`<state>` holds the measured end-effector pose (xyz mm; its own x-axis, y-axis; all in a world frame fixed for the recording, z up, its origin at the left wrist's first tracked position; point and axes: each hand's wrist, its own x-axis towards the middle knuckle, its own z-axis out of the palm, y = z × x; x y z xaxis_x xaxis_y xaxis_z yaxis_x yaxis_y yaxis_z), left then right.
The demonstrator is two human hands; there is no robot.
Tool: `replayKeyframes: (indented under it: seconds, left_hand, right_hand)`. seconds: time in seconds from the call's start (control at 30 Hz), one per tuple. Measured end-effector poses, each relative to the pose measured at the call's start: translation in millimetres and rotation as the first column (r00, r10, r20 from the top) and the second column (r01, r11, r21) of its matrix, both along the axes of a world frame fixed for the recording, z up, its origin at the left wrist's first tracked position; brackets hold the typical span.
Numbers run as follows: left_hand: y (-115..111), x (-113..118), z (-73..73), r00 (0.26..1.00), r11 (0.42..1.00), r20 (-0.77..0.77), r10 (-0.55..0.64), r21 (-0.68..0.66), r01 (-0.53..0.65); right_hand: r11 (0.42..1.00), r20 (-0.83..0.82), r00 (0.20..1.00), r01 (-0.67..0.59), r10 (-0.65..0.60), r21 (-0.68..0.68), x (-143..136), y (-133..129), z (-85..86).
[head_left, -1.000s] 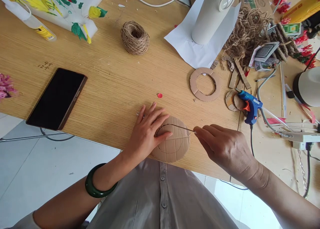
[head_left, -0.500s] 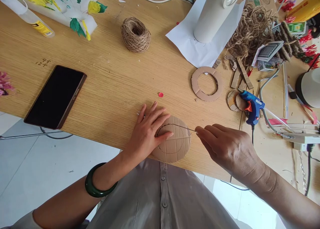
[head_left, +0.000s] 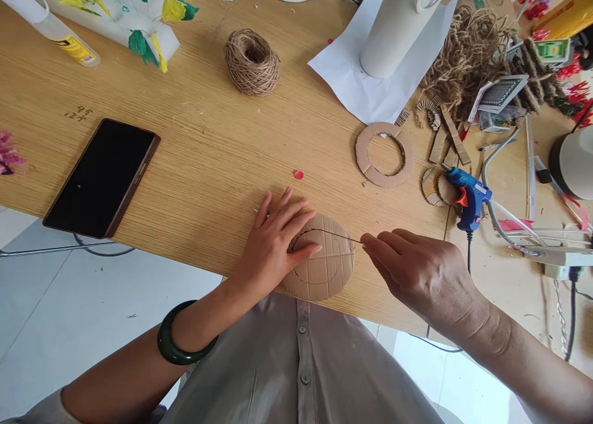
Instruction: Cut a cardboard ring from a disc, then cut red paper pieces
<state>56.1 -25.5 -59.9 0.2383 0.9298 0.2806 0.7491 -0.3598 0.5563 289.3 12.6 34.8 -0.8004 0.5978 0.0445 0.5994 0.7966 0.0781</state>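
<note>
My left hand lies with fingers spread on the upper left of a round corrugated cardboard disc, pressing it to the table near the front edge. A smaller circle is marked on the disc. My right hand is just right of the disc, fingers closed in a pinch on the end of a thin dark string. The string stretches across the disc towards my left thumb and forefinger; its far end is hidden. A slim pale object pokes out beside my left fingers, mostly covered.
Beyond the hands lie a cardboard ring, a red paper dot and a ball of twine. To the right is a blue glue gun with its cord. A phone lies left; a white cylinder stands on paper.
Both hands, the string and the disc keep their places. Only the camera view has shifted very slightly.
</note>
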Motion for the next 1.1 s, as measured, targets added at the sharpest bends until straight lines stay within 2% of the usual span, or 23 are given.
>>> replayKeyframes:
  seconds: [0.13, 0.27, 0.37, 0.5, 0.67, 0.87, 1.1]
  left_hand:
    - [1, -1, -0.1, 1.0, 1.0, -0.008, -0.012, -0.012, 0.012]
    - [3, -1, 0.2, 1.0, 0.999, -0.007, -0.017, -0.027, 0.017]
    - [3, -1, 1.1, 1.0, 1.0, -0.01, -0.008, -0.027, 0.008]
    - [2, -1, 3.1, 0.999, 1.0, -0.033, 0.016, -0.014, -0.017]
    - [2, -1, 3.3, 0.999, 1.0, -0.051, 0.017, -0.008, -0.017]
    - [2, -2, 0.2, 0.999, 1.0, -0.051, 0.013, 0.023, -0.012]
    - [1, -2, 0.8, 0.999, 1.0, -0.043, 0.014, 0.014, -0.013]
  right_hand:
    - [0.997, 0.043, 0.996, -0.079, 0.079, 0.0, -6, 7, 5.3]
    - [0.98, 0.094, 0.979, -0.169, 0.18, -0.109, -14, 21, 4.8]
    - [0.971, 0.092, 0.973, -0.198, 0.212, -0.136, -17, 29, 2.1]
    - [0.974, 0.096, 0.975, -0.187, 0.2, -0.13, -13, 30, 7.2]
    - [0.99, 0.048, 0.989, -0.142, 0.143, -0.016, 0, 25, 17.6]
    - [0.994, 0.029, 0.995, -0.096, 0.097, -0.049, 7, 18, 10.5]
    - [0.994, 0.034, 0.993, -0.108, 0.109, -0.024, 5, 16, 7.2]
